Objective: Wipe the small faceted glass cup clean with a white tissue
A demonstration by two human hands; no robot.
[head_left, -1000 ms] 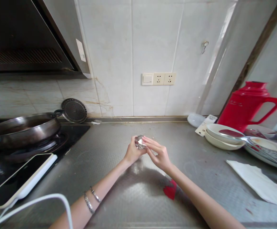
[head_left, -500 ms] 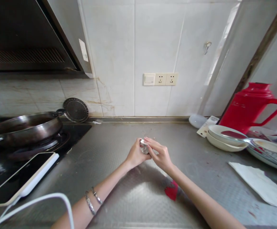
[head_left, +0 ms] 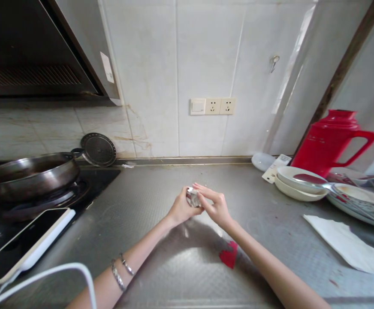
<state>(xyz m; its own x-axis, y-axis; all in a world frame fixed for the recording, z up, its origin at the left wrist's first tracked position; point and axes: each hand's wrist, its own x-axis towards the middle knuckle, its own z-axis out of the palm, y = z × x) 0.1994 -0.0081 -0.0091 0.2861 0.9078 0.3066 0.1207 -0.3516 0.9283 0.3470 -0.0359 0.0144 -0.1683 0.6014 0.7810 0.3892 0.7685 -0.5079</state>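
Above the middle of the steel counter [head_left: 135, 201], my left hand [head_left: 182, 207] is wrapped round a small silvery, whitish object [head_left: 193, 197]. My right hand [head_left: 215, 206] has its fingers closed on the upper right side of the same object. Both hands nearly meet, and their fingers hide part of it. What the object is cannot be made out for certain. A torn red piece [head_left: 228, 254] lies on the counter beside my right forearm.
A metal pan [head_left: 35, 178] stands on the black stove at left, near a phone [head_left: 19, 244] with a white cable [head_left: 61, 267]. At right are stacked bowls [head_left: 298, 191], a red jug [head_left: 328, 143] and a white paper sheet [head_left: 348, 244].
The view has shifted slightly, so the surroundings sit a little further left. My fingers have moved slightly on the silvery object, and more of its side shows.
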